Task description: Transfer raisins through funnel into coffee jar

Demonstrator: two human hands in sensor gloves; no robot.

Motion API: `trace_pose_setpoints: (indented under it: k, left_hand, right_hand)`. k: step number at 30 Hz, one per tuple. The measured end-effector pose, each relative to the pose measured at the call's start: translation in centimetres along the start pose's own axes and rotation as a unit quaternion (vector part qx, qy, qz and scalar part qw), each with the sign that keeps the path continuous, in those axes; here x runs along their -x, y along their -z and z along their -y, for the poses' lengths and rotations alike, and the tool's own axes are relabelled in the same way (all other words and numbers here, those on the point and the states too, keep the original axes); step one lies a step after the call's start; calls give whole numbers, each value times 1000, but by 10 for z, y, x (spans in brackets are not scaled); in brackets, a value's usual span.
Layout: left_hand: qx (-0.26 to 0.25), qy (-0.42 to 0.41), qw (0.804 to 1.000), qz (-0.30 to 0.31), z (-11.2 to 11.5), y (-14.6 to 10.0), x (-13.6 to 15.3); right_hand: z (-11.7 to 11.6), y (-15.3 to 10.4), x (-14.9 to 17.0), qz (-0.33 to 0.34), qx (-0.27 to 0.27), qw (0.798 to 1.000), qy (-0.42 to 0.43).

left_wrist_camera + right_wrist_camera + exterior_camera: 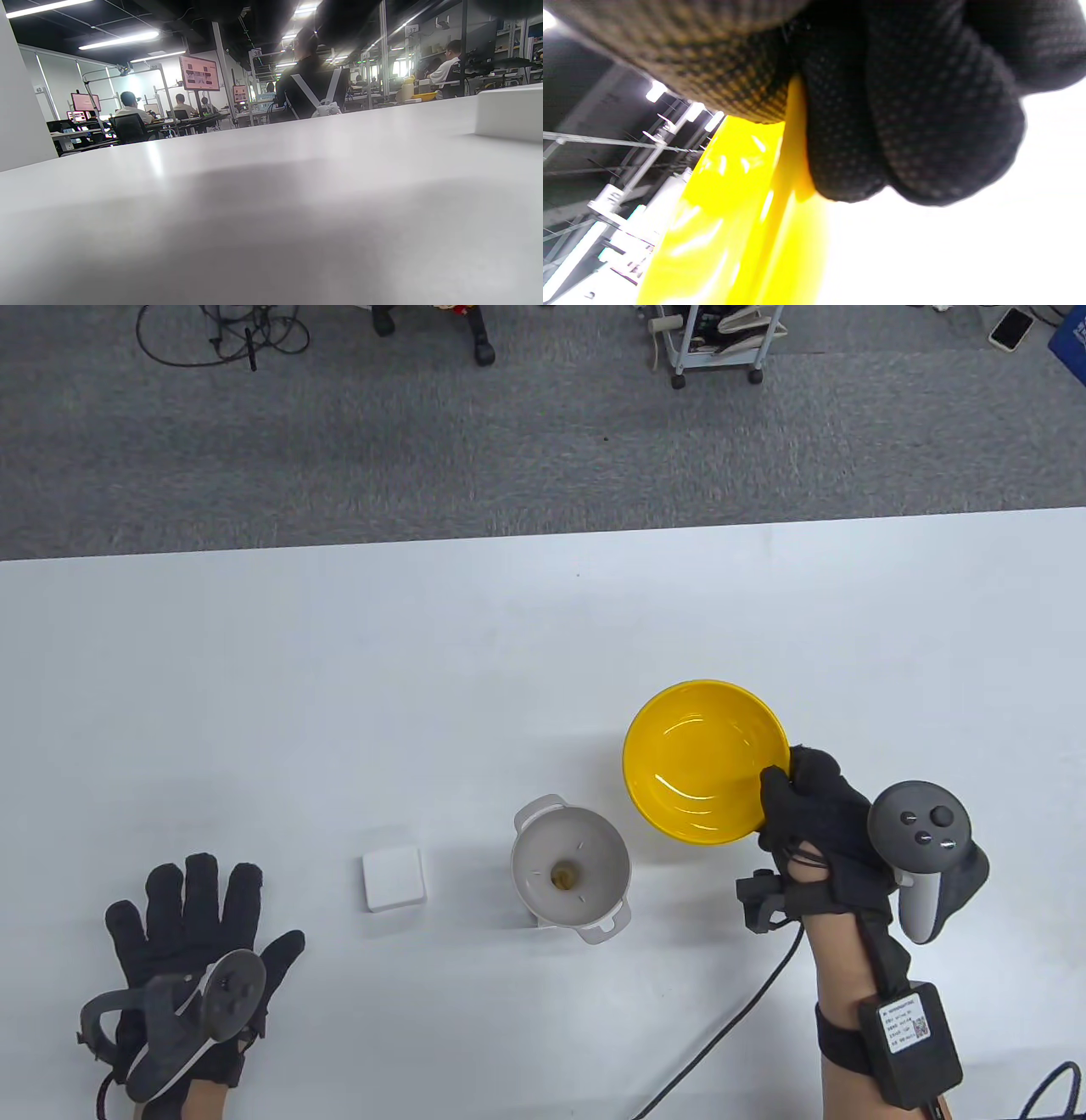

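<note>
Right hand (814, 823) pinches the yellow bowl's (700, 759) near-right rim, beside the white funnel (570, 869); its wrist view shows the pinch close. Left hand (191, 933) lies flat, fingers spread. Jar hidden beneath funnel.

Hanging signs (256, 53) – "38", "37", wall plate (38, 89) – "40"

The coffee jar is almost wholly hidden beneath the white funnel (571, 869); only a small brownish spot shows through the funnel's hole, too small to tell its contents. In the right wrist view, the gloved fingers (908, 106) fill the top, blurred and close, covering part of the yellow bowl (729, 220), which the bottom edge cuts off. In the left wrist view, the white square block (509, 112) is cut off by the right edge, and the left hand (191, 937) cannot be seen there.
</note>
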State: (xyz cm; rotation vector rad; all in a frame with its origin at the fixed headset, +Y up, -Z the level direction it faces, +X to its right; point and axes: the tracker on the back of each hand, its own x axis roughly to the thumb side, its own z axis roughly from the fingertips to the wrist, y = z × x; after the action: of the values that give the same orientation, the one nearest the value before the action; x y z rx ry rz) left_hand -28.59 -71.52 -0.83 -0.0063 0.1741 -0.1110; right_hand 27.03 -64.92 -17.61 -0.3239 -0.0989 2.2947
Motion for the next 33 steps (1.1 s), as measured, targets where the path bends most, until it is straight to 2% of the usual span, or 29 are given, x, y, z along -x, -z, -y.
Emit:
trace_pose_setpoints:
  k: [7,13,27,33]
  left_hand:
    - [0,-1,1000,4,0,-1,-3]
    - [1,-1,1000,6,0,-1,-3]
    - [6,5,1000,3,0,-1,-3]
    - [9,7,1000,0,0,0,-3]
  right_hand:
    - [-18,11,26,-52,-47,997,-33]
    - [-29,21,51,-122,-109,986,1]
    - [-42,24,56,-139,-122,982,-33]
    - [-35,17,50,-134,-110,982,-71]
